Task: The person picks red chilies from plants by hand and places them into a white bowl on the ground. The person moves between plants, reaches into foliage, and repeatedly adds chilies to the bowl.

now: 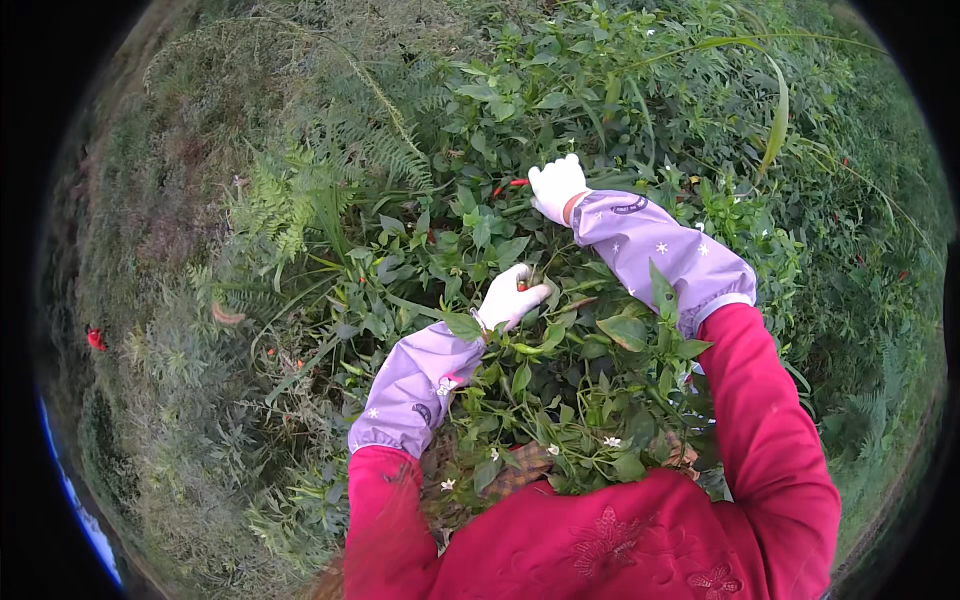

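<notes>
My left hand (511, 298), in a white glove, is bent around a red chili pepper (523, 286), of which a small part shows between thumb and fingers. Farther out, my right hand (556, 186), gloved the same way, is curled among the leaves of a chili plant (480, 225). Another red chili pepper (517, 182) shows just left of its fingers; whether they grip it is hidden. Below my left hand hangs a green chili pepper (527, 349), and a brownish-red pepper (577, 304) lies to its right among the leaves.
Fern fronds (289, 199) and grass grow left of the chili plants. A long grass blade (780, 112) arches over the upper right. White flowers (612, 442) dot the foliage near my body. A red object (95, 339) shows at the far left. Leafy stems rise close to my right sleeve (667, 244).
</notes>
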A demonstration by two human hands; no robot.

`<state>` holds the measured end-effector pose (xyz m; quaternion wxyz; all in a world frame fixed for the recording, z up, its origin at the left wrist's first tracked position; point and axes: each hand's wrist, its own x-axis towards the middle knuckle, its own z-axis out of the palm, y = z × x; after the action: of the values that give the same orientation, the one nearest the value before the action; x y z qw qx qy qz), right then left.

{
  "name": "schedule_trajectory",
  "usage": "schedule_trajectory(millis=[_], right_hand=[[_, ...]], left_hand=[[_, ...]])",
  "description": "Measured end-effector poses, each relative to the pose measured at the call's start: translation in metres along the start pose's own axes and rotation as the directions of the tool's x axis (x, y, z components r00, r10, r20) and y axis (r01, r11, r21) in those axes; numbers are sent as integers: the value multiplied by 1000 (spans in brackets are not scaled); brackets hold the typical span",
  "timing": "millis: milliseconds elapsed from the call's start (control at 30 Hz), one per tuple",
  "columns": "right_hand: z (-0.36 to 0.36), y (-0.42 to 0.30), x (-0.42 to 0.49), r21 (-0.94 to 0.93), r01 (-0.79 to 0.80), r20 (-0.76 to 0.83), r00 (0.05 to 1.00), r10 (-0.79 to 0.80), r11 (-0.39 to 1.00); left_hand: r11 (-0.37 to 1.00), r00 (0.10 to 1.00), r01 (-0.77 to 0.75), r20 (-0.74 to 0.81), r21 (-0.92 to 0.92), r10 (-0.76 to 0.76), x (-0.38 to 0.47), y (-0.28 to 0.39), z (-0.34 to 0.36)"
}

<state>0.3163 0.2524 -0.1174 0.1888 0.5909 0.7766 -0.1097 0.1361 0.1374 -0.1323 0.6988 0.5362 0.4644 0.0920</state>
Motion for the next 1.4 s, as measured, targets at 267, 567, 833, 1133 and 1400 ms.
schedule_trajectory(millis=[267,567,833,1133,1400], right_hand=[[86,32,-83,458,-29,-42,998,54,889],[89,-4,-103,523,-22,-70,995,69,852],[75,14,-128,558,21,-40,999,2,830],[3,91,-33,735,-36,-355,830,430,677],[18,101,9,785,133,53,959,-280,604]], left_hand=[[667,986,76,-46,-741,-163,30,2,-24],[994,858,59,-504,-90,-97,181,-88,-77],[899,904,423,-118,115,-411,230,-33,-56],[989,992,68,-100,-128,-82,184,30,-88],[973,989,-120,103,198,101,133,115,-91]])
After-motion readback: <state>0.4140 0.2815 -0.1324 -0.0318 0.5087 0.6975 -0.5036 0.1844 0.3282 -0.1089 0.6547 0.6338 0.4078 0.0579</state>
